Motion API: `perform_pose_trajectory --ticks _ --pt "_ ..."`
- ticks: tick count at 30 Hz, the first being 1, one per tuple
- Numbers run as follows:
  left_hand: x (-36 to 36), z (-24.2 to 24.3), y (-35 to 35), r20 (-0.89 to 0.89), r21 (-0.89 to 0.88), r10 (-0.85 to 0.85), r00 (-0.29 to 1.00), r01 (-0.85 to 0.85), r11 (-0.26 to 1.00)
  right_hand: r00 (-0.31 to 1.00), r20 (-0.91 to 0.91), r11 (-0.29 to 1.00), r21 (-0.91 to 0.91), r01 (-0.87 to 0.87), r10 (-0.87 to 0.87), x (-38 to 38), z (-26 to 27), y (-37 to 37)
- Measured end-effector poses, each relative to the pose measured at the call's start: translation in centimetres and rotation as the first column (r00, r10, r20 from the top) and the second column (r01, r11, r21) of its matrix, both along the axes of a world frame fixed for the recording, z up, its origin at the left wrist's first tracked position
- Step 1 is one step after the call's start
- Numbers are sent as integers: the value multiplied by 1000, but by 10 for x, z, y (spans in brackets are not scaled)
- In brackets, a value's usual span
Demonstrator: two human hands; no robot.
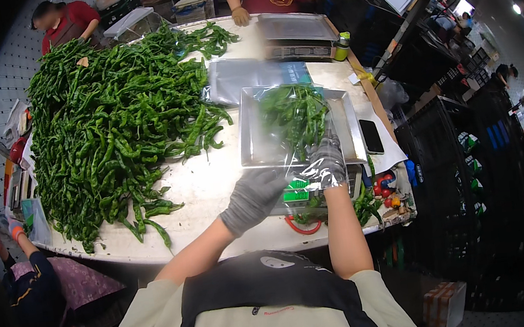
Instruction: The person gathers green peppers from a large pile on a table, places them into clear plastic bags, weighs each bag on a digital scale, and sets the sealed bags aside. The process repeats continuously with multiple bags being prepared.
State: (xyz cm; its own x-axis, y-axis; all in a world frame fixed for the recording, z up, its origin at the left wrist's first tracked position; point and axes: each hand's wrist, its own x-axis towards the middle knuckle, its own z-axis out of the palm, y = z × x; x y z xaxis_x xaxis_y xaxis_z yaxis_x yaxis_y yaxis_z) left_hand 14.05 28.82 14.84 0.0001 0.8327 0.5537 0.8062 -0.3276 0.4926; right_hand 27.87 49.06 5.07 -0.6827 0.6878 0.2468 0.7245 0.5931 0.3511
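My right hand (pixel 328 159), in a grey knit glove, reaches inside a clear plastic bag (pixel 299 171) and grips a bunch of long green peppers (pixel 297 112). The film wraps over this hand down to the wrist. My left hand (pixel 252 202), gloved alike, pinches the bag's edge near its mouth; its fingertips are partly blurred. Bag and peppers are above the metal tray (pixel 253 150) of a digital scale. Below the tray, the scale's green display (pixel 296 193) is lit and partly covered by the film.
A large heap of green peppers (pixel 110 131) covers the table's left side. Flat clear bags (pixel 239 79) lie behind the tray. A second scale (pixel 295 28) stands farther back. At right are a phone (pixel 371 136) and small tomatoes (pixel 383 186). Other people work around the table.
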Motion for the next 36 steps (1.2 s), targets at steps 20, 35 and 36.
perform_pose_trajectory --ticks 20,35,36 --pt "-35 -74 12 556 -397 -103 824 373 839 780 -514 870 -487 77 -357 124 70 -80" --pt "-29 -37 -17 715 -444 86 694 355 823 466 -858 676 -215 -704 213 34 105 -154" --pt "-25 -30 -18 792 -514 277 543 350 783 504 -826 662 -233 -712 252 25 103 -154"
